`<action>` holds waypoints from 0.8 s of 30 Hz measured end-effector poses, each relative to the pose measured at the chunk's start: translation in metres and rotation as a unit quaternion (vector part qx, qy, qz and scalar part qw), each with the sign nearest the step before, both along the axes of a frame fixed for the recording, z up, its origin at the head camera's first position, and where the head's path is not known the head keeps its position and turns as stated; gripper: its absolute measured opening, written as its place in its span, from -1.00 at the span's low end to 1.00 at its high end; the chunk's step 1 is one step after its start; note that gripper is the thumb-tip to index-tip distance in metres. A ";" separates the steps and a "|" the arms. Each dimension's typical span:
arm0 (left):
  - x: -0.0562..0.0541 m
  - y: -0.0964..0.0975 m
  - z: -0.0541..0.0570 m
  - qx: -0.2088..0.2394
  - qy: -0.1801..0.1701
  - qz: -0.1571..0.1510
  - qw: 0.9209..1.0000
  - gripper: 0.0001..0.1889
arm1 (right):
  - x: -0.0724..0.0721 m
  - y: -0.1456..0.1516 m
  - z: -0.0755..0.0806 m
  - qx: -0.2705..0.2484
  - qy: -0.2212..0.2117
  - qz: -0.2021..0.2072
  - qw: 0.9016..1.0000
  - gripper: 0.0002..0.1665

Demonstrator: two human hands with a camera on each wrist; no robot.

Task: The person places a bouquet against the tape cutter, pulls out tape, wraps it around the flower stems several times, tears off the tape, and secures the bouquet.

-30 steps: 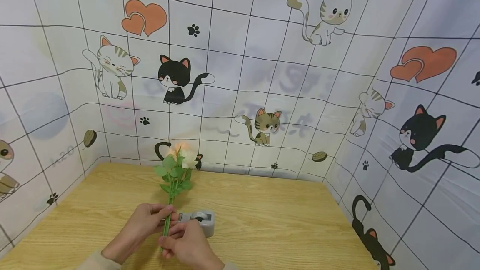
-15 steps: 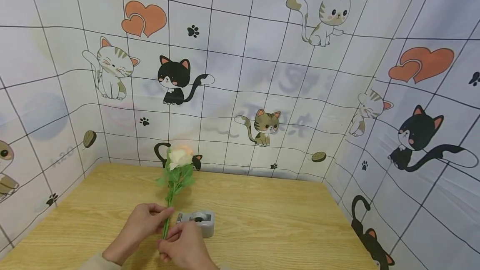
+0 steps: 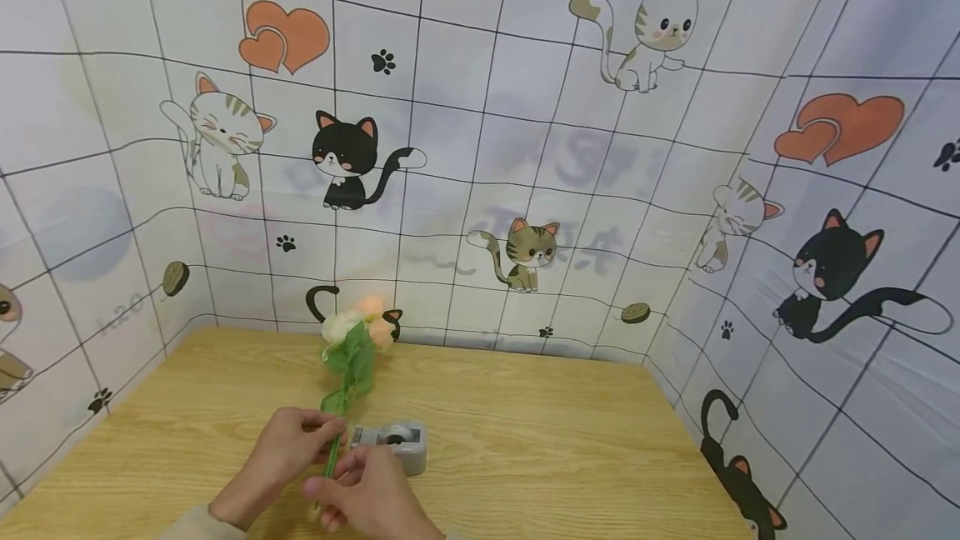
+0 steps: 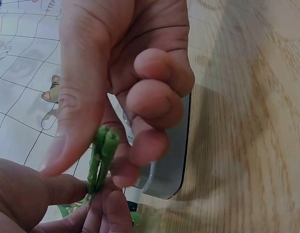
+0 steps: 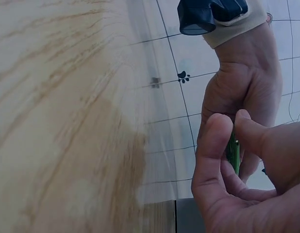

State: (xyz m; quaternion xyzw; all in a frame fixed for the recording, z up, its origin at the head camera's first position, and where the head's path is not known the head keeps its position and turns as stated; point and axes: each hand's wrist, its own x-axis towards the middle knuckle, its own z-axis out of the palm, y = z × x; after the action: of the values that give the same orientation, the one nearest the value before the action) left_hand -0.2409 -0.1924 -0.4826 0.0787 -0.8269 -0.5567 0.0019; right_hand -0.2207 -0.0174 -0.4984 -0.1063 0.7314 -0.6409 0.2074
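Observation:
A bunch of white and peach roses (image 3: 358, 327) with green leaves tilts over the table's back left, its stems (image 3: 331, 461) slanting down between both hands. My left hand (image 3: 288, 452) pinches the stems below the leaves, thumb on top. Lower down, my right hand (image 3: 375, 490) holds the stems near their ends between thumb and fingertips. In the left wrist view the cut stem ends (image 4: 109, 138) poke out beside the right thumb. From the right wrist view, a strip of green stem (image 5: 233, 154) shows between thumb and finger. Just right of the hands stands a grey tape dispenser (image 3: 408, 444).
The wooden table (image 3: 555, 440) stretches to the right and back. Behind and at both sides hangs a white gridded sheet (image 3: 450, 148) printed with cartoon cats, hearts and paw prints. A dark device (image 5: 201, 17) sits at the left wrist, by the beige sleeve.
The roses have turned about their stems: the white bloom has moved from right to left, with peach blooms now at right. Both hands stay nearly in place; the right fingers have shifted slightly left.

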 end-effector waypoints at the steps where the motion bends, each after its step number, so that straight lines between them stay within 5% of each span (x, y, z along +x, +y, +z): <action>1: 0.000 0.000 0.000 0.001 0.001 0.000 1.000 -0.70 | -0.001 0.002 0.000 -0.005 0.000 0.010 1.000 -0.78; 11: -0.003 -0.001 -0.003 0.014 -0.004 -0.014 1.000 -0.73 | -0.006 0.017 -0.004 -0.032 -0.027 0.090 0.995 -0.66; 24: -0.003 -0.002 -0.006 0.050 -0.005 -0.030 0.998 -0.67 | -0.006 0.010 0.000 -0.024 -0.011 0.054 0.998 -0.86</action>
State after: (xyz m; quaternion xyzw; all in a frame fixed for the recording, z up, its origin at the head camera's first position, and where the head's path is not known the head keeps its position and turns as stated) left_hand -0.2443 -0.1940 -0.4883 0.0566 -0.8000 -0.5969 -0.0230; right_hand -0.2264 -0.0070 -0.4984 -0.1441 0.7065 -0.6475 0.2469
